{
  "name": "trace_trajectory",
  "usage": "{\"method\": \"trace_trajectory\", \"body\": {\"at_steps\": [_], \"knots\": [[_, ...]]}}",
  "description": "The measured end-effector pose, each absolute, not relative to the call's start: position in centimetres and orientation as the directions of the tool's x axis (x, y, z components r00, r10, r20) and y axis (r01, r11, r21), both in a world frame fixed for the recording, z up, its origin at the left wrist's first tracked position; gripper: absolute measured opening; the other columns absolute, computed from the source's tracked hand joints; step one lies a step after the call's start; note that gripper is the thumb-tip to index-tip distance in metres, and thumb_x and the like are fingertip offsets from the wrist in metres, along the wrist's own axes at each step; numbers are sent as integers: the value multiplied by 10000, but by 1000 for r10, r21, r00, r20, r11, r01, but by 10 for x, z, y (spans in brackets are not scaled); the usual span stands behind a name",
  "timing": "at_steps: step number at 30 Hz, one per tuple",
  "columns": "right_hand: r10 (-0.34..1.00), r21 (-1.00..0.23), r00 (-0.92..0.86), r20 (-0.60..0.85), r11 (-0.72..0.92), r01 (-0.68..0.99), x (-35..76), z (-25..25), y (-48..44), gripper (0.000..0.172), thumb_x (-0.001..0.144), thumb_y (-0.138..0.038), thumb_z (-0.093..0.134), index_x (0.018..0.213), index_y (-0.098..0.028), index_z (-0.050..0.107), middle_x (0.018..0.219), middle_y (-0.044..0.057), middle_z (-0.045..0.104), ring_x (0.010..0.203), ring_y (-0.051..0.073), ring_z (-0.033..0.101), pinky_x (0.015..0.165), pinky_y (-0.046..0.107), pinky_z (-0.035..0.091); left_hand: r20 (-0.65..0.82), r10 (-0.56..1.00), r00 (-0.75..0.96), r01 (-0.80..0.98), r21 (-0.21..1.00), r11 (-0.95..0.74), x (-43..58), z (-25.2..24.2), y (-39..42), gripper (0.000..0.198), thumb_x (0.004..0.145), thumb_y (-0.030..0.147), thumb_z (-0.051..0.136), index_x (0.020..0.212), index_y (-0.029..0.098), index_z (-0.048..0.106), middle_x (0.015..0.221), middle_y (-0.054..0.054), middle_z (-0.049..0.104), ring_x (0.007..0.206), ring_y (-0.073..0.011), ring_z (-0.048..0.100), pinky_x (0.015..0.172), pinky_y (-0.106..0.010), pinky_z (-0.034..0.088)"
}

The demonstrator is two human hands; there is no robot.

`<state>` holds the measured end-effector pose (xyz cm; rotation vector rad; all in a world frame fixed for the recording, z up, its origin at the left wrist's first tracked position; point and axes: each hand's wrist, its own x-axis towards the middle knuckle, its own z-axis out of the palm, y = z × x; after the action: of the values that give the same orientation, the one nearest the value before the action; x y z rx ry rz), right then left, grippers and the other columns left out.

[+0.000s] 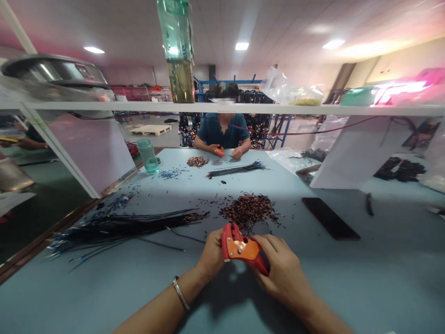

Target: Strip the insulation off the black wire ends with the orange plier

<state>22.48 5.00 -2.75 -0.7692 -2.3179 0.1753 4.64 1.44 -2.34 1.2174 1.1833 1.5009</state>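
My right hand [285,266] is wrapped around the handles of a red and orange wire stripper [243,249]. At the head of the tool, my left hand [212,253] is closed, its fingertips hidden behind the red jaws. A thin black wire [186,235] runs from my left hand back toward the left. On the table left of my hands lies a bundle of black wires [128,227], with blue and metal ends at the far left and coppery ends toward the middle. Just beyond the tool is a pile of short black and copper-coloured pieces [248,210].
A dark phone-like slab [330,218] lies on the right. Blue bits [120,202] are scattered at the left edge, near a green bottle [148,157]. Across the table, a person [222,132] holds an orange tool beside another wire bundle [236,170]. A white shelf [236,108] spans above.
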Motion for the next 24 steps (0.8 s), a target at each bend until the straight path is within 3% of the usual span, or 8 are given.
{"method": "trace_trajectory", "body": {"at_steps": [13, 19, 24], "knots": [[611, -358, -565, 554, 788, 501, 226, -31, 53, 340, 811, -282, 572, 1131, -168, 575, 1012, 135, 672, 893, 286, 632, 792, 423, 496, 209, 974, -87, 27, 978, -208, 45, -21, 14, 262, 729, 389, 717, 703, 128, 724, 708, -45, 721, 667, -168, 617, 683, -280, 499], [602, -337, -598, 529, 796, 502, 226, -29, 53, 331, 766, -241, 552, 1083, -151, 582, 939, 129, 681, 814, 273, 638, 731, 386, 502, 207, 978, -36, 44, 978, -205, 46, -17, 13, 347, 731, 481, 709, 748, 137, 750, 761, -66, 748, 719, -210, 659, 741, -326, 520], [602, -314, -616, 507, 795, 519, 227, -27, 52, 270, 709, -169, 510, 963, -169, 599, 789, 83, 683, 660, 222, 629, 598, 295, 454, 196, 980, -23, 48, 980, -195, 47, -17, 13, 471, 702, 608, 688, 737, 144, 755, 777, -88, 750, 730, -232, 661, 727, -332, 519]]}}
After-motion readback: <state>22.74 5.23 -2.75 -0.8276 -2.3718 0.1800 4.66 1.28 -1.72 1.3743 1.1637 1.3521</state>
